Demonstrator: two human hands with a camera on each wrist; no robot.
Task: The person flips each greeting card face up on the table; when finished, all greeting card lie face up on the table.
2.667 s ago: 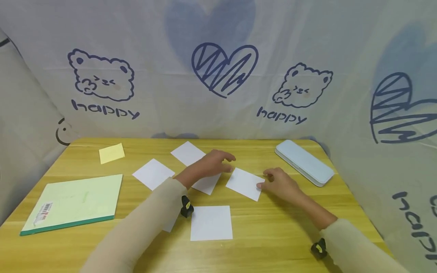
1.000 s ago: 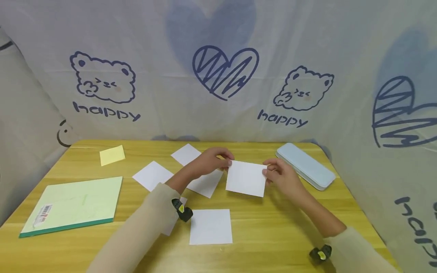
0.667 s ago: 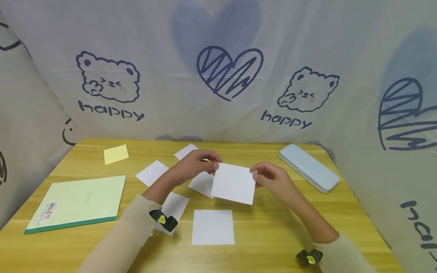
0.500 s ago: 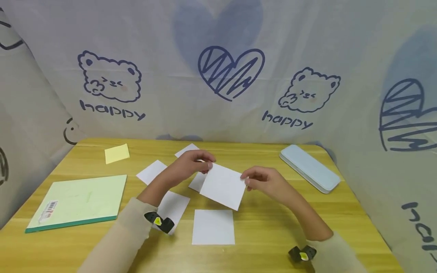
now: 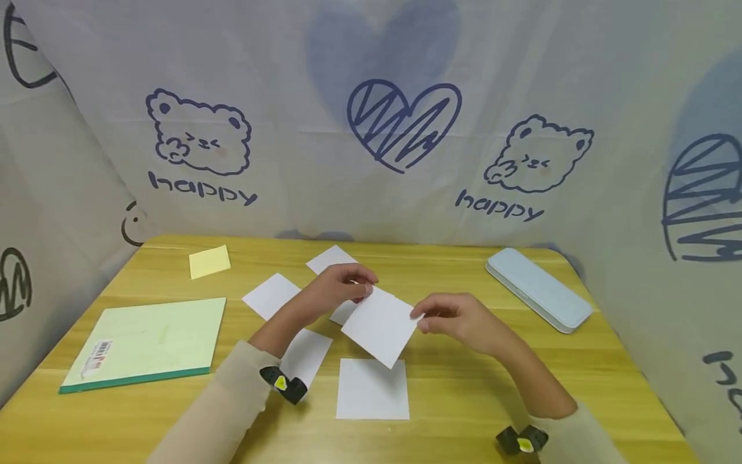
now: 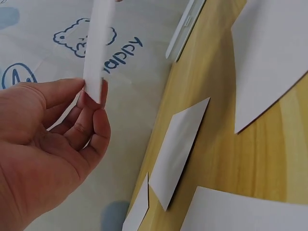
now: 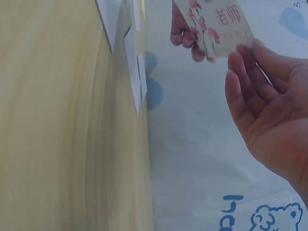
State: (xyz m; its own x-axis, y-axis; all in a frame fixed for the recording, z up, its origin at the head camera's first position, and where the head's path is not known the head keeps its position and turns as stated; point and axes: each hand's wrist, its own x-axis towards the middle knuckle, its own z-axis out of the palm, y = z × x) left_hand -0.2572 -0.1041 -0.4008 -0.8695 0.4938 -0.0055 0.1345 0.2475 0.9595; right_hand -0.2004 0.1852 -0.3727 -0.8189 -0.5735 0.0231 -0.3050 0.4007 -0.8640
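Note:
A white square card (image 5: 379, 327) is held tilted above the table between both hands. My left hand (image 5: 334, 288) pinches its upper left corner between thumb and fingers. My right hand (image 5: 464, 322) pinches the right corner. In the right wrist view, the underside of the card (image 7: 216, 26) carries pink flowers and red characters. Several similar blank-topped cards lie spread below: one in front (image 5: 373, 396), another partly hidden by the left wrist (image 5: 310, 354), one at the left (image 5: 271, 295), one at the back (image 5: 330, 258). The held card covers most of another (image 5: 342, 314).
A pale green notebook (image 5: 151, 341) with a darker green edge lies at the left. Behind it is a small yellow sheet (image 5: 209, 262). A light blue case (image 5: 539, 290) lies at the back right. A printed cloth (image 5: 295, 154) hangs behind the table.
Both hands have picked the card up from the table, lifted it, then moved it toward the left and turned it so one corner points down. The camera view has shifted slightly.

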